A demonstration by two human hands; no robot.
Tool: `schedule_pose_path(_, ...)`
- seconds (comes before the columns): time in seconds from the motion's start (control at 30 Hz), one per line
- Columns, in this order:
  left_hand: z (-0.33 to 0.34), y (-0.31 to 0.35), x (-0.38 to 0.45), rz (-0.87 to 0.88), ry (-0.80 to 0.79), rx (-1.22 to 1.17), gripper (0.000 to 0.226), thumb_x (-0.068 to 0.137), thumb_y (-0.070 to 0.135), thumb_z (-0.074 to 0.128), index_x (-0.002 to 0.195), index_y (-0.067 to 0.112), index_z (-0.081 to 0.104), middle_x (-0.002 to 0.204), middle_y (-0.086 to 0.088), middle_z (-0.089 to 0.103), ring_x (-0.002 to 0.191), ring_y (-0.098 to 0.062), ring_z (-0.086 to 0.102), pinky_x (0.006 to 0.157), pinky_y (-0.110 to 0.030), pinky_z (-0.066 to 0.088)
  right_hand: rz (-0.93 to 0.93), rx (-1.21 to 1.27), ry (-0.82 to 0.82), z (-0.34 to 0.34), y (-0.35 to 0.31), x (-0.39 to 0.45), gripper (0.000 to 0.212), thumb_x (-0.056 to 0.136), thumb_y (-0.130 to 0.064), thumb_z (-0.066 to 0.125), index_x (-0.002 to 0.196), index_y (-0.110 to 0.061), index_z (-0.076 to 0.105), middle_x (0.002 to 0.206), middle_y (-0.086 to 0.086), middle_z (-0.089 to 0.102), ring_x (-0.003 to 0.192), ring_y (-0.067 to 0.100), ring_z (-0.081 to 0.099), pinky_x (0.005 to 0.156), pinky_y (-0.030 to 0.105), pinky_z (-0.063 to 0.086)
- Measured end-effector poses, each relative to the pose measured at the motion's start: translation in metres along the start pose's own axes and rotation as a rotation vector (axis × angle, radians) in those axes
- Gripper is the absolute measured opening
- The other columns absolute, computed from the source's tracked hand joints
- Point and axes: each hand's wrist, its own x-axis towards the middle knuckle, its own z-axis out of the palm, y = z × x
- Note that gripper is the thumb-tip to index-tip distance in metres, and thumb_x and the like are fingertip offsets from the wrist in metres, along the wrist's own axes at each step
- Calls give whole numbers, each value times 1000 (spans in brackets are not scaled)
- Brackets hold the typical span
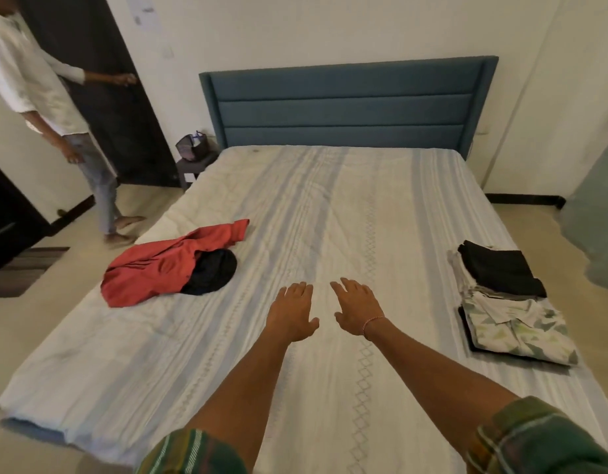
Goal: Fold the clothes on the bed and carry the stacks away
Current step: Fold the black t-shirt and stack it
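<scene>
Bare left hand and right hand outstretched, fingers straight.

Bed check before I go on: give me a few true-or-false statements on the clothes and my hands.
1. Both hands, left hand and right hand, hold nothing. True.
2. The red shirt is folded. False: it lies crumpled.
3. A dark garment lies against the red shirt. True.
4. The folded stack sits on the bed's left side. False: it is on the right.
5. A leaf-print shirt is in the stack. True.
</scene>
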Motion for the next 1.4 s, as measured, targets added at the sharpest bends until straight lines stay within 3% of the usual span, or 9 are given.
schedule_pose_path(0.7, -11, -126, -33, -326, -2, -18, 77, 96, 46, 56, 156, 10, 23, 164, -10, 23, 150, -28, 23, 124, -46, 18, -325, 11, -53, -2, -105, 99, 75, 98, -32, 62, 159, -16, 21, 164, 12, 25, 150, 29, 27, 122, 44, 23)
schedule_pose_path(1.13, 10, -267, -5, -363, -74, -55, 75, 100, 46, 52, 158, 12, 19, 167, -10, 16, 153, -27, 19, 124, -47, 17, -343, -1, -139, 30, -204, 208, 72, 99, -34, 60, 158, -17, 24, 166, 11, 19, 150, 29, 27, 119, 43, 27)
schedule_pose_path(1.3, 37, -341, 15, -351, -126, -83, 72, 100, 45, 49, 157, 13, 20, 166, -9, 19, 152, -26, 20, 124, -48, 18, -301, 0, -214, 69, -251, 274, 64, 99, -34, 58, 155, -15, 32, 164, 12, 21, 144, 30, 34, 116, 43, 33)
schedule_pose_path(1.4, 56, -380, 25, -346, -171, -86, 70, 101, 43, 49, 157, 12, 20, 165, -8, 22, 151, -25, 21, 124, -48, 16, -299, -1, -301, 101, -273, 312, 63, 100, -34, 56, 155, -14, 33, 168, 12, 11, 145, 31, 31, 115, 43, 34)
